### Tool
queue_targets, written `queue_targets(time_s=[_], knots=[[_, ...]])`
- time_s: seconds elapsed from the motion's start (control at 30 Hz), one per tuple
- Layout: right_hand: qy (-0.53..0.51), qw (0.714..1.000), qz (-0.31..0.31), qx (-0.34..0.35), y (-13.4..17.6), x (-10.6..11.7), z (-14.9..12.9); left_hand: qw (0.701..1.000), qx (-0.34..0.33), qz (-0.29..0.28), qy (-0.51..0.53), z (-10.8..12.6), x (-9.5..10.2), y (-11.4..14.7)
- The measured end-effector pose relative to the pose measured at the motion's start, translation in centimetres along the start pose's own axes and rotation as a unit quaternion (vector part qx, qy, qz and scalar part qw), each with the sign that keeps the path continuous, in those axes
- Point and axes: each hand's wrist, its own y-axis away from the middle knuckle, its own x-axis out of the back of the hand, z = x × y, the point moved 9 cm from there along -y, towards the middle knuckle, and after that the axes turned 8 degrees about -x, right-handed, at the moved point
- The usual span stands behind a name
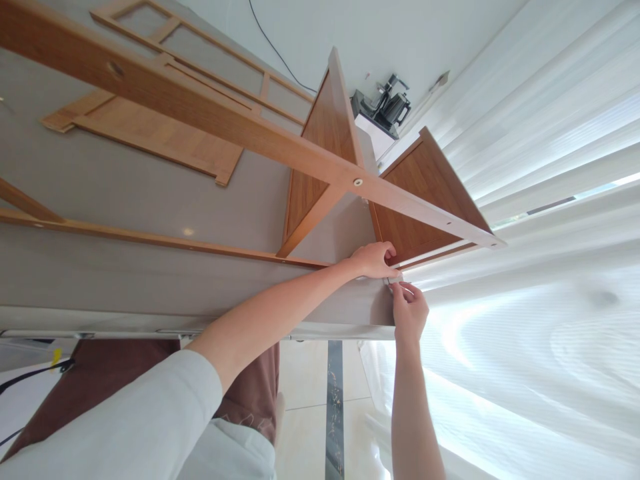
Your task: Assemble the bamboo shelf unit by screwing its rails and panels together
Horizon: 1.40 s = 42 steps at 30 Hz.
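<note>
Shows pale grey on the small piece (399,279) between the left hand (375,260) and the right hand (411,312); reddish brown with wood grain on the panel (425,172) just beyond; orange-brown on the long rail (240,130) above. Lightens to honey tan on the flat board (165,141) farther left. Continues plain grey on the tabletop (200,207) beneath the hands, finely striped white on the curtain (550,360) to their right, gold-veined black on the floor strip (335,407) below.

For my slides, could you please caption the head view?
Left hand and right hand close together at a wooden frame.
</note>
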Motion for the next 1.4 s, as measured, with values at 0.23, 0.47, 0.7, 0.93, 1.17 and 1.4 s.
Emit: queue_targets(time_s=[0.23,0.47,0.7,0.93,1.17,1.4], knots=[[-0.047,0.997,-0.027,-0.055,-0.8,-0.4,1.3,1.000,-0.001,0.001,-0.001,0.0,0.0,0.0],[-0.008,1.000,0.024,0.001,1.4,0.2,-0.6,1.000,-0.003,0.002,-0.002,-0.2,-0.1,-0.2],[0.026,0.996,0.069,0.048,2.8,0.3,-2.0,1.000,-0.004,0.004,-0.001,-0.3,-0.2,-0.3],[0.040,0.995,0.078,0.051,2.8,0.4,-2.1,1.000,-0.002,0.002,0.000,-0.3,-0.1,-0.2],[0.055,0.993,0.082,0.062,2.8,0.2,-2.0,1.000,-0.005,0.002,-0.001,-0.3,-0.2,-0.3],[0.087,0.987,0.052,0.122,3.0,-0.3,-3.5,1.000,-0.006,0.001,-0.003,-0.2,-0.1,-0.2]])
